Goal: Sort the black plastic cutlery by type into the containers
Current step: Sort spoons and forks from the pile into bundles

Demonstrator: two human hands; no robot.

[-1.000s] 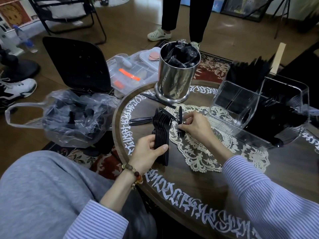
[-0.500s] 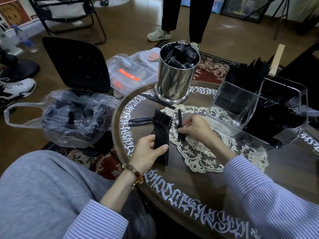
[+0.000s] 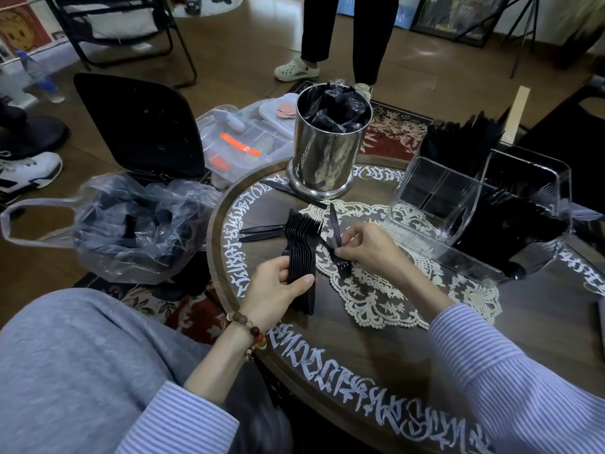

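Forks (image 3: 302, 247) stand stacked, tines away, gripped in the left hand (image 3: 278, 283); just right, the right hand (image 3: 366, 245) pinches one loose fork (image 3: 339, 260) on the doily (image 3: 376, 290), tines toward the person.

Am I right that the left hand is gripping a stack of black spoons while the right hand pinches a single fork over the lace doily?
Not quite: the left hand grips a stack of forks, not spoons; the fanned tines show at its top in the head view. The rest holds: the right hand pinches a single fork over the lace doily.
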